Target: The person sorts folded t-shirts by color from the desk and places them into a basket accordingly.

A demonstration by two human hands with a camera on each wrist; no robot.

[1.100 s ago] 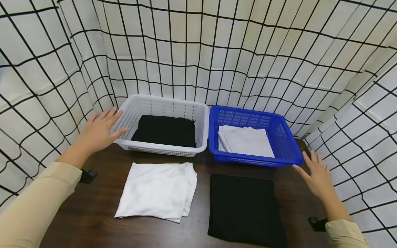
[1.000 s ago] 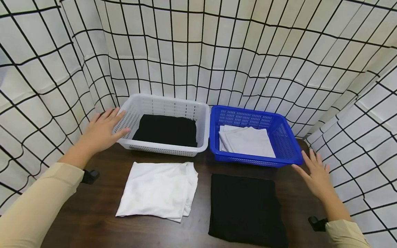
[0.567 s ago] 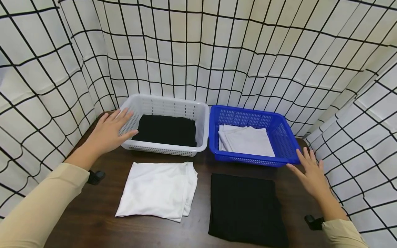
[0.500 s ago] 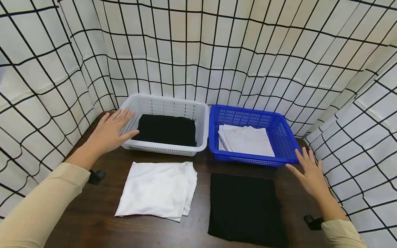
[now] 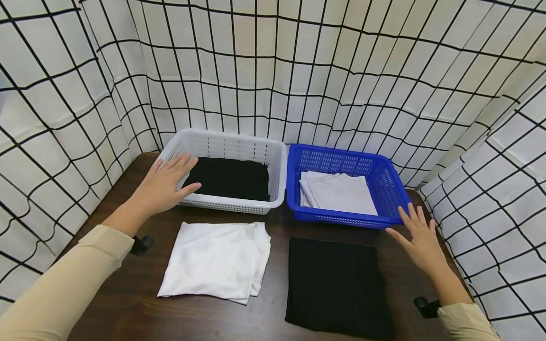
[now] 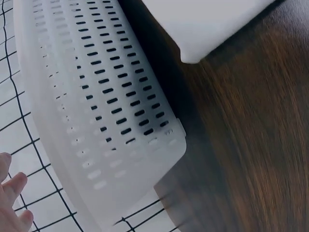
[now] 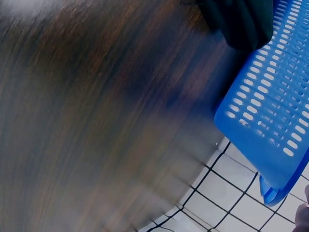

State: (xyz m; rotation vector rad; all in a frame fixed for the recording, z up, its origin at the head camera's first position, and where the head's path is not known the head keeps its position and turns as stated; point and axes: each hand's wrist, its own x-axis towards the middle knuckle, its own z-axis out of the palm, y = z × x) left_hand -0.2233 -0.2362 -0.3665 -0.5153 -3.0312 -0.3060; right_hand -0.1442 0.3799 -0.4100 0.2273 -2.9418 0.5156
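In the head view my left hand (image 5: 166,187), fingers spread, is over the left end of a white plastic basket (image 5: 230,204). Folded black cloth (image 5: 230,177) lies inside that basket. My right hand (image 5: 420,241) has its fingers extended by the front right corner of a blue plastic basket (image 5: 341,219), which contains folded white cloth (image 5: 341,194); contact is unclear. Neither hand holds anything. Closer to me, a folded white garment (image 5: 215,260) lies on the left and a folded black garment (image 5: 339,289) on the right. The left wrist view shows the white basket's perforated side (image 6: 106,92).
The baskets stand side by side at the back of a dark wooden table (image 5: 128,284). White cloth wall with a black grid pattern (image 5: 273,71) encloses the back and both sides. Small black devices are worn at the left wrist (image 5: 141,245) and right wrist (image 5: 426,307).
My left hand has moved right, from the white basket's left edge to over its left end. My right hand has shifted slightly left along the blue basket's corner. Cloths and baskets stay in place.
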